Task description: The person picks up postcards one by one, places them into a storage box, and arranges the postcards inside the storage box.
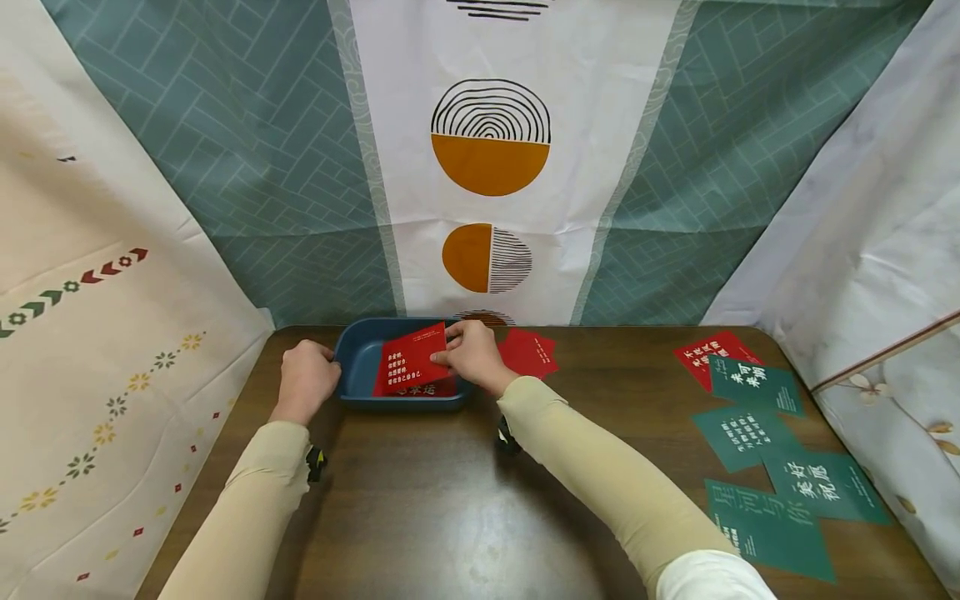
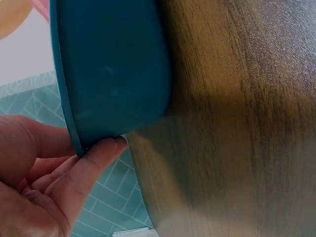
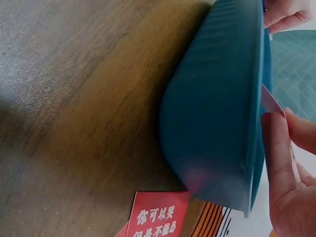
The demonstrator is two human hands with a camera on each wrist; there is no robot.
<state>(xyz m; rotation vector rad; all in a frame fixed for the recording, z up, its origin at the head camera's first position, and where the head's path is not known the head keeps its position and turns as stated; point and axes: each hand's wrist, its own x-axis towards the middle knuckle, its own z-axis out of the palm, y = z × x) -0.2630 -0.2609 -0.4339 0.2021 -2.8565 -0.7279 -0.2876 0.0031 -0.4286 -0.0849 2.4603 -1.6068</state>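
Wood table [image 1: 420, 517] under a bin [image 1: 405, 404]; left hand [image 1: 307, 380] pinches its rim, right hand [image 1: 476, 357] a red card [image 1: 405, 364] by the edge above it; second card [image 3: 160, 212] beside it reads "你可以哭".

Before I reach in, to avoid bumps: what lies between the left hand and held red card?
Head view: the blue bin's left rim, then bare interior.

Cards [image 1: 441, 387] in tray [image 1: 405, 404] (others [image 1: 768, 521] rightward)
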